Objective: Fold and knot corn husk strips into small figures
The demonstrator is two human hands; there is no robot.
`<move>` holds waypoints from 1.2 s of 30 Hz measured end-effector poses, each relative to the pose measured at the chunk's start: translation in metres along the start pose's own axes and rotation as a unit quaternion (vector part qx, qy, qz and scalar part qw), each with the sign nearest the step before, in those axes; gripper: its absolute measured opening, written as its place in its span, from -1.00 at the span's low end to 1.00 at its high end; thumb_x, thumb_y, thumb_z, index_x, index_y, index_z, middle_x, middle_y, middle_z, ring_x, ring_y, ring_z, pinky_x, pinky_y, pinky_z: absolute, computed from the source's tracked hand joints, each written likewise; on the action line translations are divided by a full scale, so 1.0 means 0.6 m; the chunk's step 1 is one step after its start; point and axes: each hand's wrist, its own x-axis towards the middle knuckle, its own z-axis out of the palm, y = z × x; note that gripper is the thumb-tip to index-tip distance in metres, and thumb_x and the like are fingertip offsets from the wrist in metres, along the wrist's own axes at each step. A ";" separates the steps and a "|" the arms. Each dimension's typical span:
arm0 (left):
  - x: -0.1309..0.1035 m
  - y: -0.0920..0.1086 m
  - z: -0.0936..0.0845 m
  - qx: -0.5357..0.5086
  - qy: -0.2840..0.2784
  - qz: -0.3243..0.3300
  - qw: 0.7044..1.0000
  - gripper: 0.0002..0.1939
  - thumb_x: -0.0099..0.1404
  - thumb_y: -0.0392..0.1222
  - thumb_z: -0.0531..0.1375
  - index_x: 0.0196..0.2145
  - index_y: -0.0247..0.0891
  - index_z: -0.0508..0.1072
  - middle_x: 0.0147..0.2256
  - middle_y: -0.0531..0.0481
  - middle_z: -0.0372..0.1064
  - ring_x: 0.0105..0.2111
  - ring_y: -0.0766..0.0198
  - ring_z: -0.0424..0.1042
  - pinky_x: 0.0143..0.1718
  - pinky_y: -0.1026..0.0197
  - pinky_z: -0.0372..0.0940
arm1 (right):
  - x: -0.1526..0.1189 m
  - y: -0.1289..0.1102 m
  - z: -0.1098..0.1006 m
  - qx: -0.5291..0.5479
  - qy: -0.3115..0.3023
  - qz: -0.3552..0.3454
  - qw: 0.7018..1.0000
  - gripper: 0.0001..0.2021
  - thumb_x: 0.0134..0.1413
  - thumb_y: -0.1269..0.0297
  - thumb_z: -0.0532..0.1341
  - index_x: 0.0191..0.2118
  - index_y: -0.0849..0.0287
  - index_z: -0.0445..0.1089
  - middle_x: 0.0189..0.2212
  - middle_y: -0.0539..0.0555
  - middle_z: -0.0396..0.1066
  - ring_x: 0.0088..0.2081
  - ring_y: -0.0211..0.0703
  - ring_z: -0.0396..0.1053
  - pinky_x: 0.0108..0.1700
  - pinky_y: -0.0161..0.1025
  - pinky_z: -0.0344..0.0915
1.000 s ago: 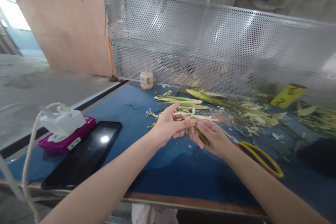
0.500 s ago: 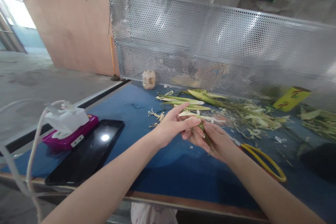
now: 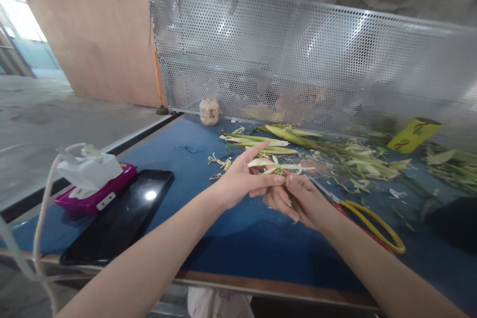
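Between my hands is a small husk piece (image 3: 276, 165), with pale strips spreading from the top of a green, knotted-looking stem. My left hand (image 3: 238, 181) pinches it just under the strips with the thumb, its index finger stretched up and away. From the right, my right hand (image 3: 305, 201) grips the green stem with thumb and fingertips; the stem's lower part is mostly hidden in the fingers. Scissors (image 3: 376, 226) with yellow and red handles lie beside my right wrist, partly behind the forearm. Long green-and-white husk leaves (image 3: 272, 148) rest on the blue tabletop beyond my hands.
A perforated metal panel (image 3: 253, 30) borders the table's back. Before it stand a twine roll (image 3: 209, 112) and a tilted yellow tube (image 3: 413, 135). Shredded husks (image 3: 368, 164) cover the right. On the left lie a black tablet or phone (image 3: 119, 223) and a magenta power strip (image 3: 121, 181) with cables.
My right thumb has shifted up against the stem beside the left thumb. The pale strips now stand more spread out. The view has moved slightly.
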 end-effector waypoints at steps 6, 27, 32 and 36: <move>-0.005 0.003 0.000 0.017 -0.014 -0.025 0.999 -0.10 -0.07 -0.32 0.32 0.18 -0.26 -0.02 -0.67 0.25 0.18 -0.80 0.62 -0.02 -0.74 0.42 -0.15 | -0.003 0.000 -0.001 -0.006 -0.032 0.018 0.999 -0.60 0.13 0.01 -0.01 -0.57 0.18 0.21 -0.79 -0.07 0.14 -0.67 -0.31 0.08 -0.51 -0.28 0.06; 0.009 0.000 0.005 0.198 -0.020 0.039 0.979 -0.60 0.14 -0.15 0.16 -0.08 -0.36 0.28 -0.56 0.08 0.29 -0.54 0.39 0.32 -0.52 0.33 0.18 | 0.001 -0.020 -0.056 -0.229 0.048 0.048 0.971 -0.76 -0.07 0.33 -0.01 -0.68 0.17 0.16 -0.70 -0.04 0.07 -0.63 -0.32 -0.02 -0.57 -0.30 -0.09; 0.011 -0.001 -0.003 0.196 -0.029 0.023 0.980 -0.61 0.11 -0.20 0.20 -0.08 -0.33 0.31 -0.44 0.05 0.30 -0.54 0.47 0.27 -0.51 0.35 0.20 | -0.001 -0.028 -0.054 -0.261 0.051 0.036 0.963 -0.75 -0.11 0.29 0.01 -0.72 0.17 0.13 -0.75 -0.07 0.01 -0.67 -0.35 -0.05 -0.60 -0.31 -0.09; 0.011 -0.008 -0.006 0.180 -0.084 -0.005 0.980 -0.55 0.07 -0.22 0.23 -0.07 -0.29 0.27 -0.51 0.08 0.31 -0.53 0.39 0.34 -0.54 0.31 0.26 | 0.000 -0.038 -0.049 -0.320 0.080 0.017 0.944 -0.76 -0.03 0.27 0.04 -0.63 0.20 0.18 -0.69 -0.08 0.06 -0.62 -0.36 0.02 -0.55 -0.34 -0.01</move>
